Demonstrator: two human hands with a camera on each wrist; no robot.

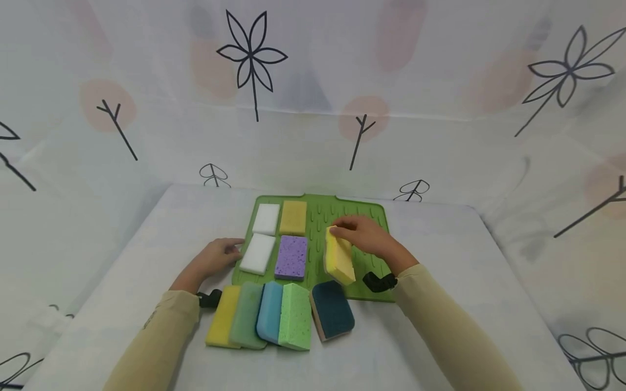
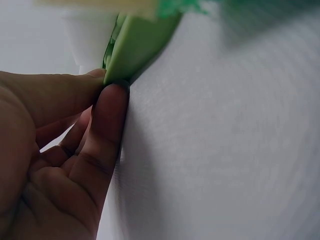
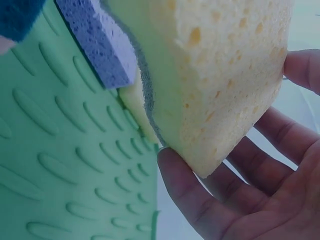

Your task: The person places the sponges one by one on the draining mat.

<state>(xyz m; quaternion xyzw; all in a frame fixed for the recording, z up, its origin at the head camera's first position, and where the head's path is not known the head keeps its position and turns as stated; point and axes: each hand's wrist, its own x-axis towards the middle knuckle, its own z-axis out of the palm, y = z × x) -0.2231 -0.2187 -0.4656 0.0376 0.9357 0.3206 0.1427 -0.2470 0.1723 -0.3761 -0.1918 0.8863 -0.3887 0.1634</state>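
My right hand (image 1: 364, 234) grips a yellow sponge (image 1: 339, 254) by its far end, tilted above the right half of a green ridged mat (image 1: 371, 214). In the right wrist view, that sponge (image 3: 225, 75) shows a porous face and a thin grey layer on its other side. The left hand (image 1: 218, 256) pinches the mat's left edge (image 2: 142, 42) between thumb and forefinger. On the mat's left half lie two white sponges (image 1: 266, 219), a tan sponge (image 1: 293, 218) and a purple sponge (image 1: 292, 257).
In front of the mat, a yellow sponge (image 1: 224, 315), a grey-green one (image 1: 248, 316), a blue one (image 1: 270, 313) and a bright green one (image 1: 295, 317) lean together in a row. A dark teal-faced sponge (image 1: 333, 310) lies by the mat's front edge. Patterned cloth surrounds the white table (image 1: 430, 347).
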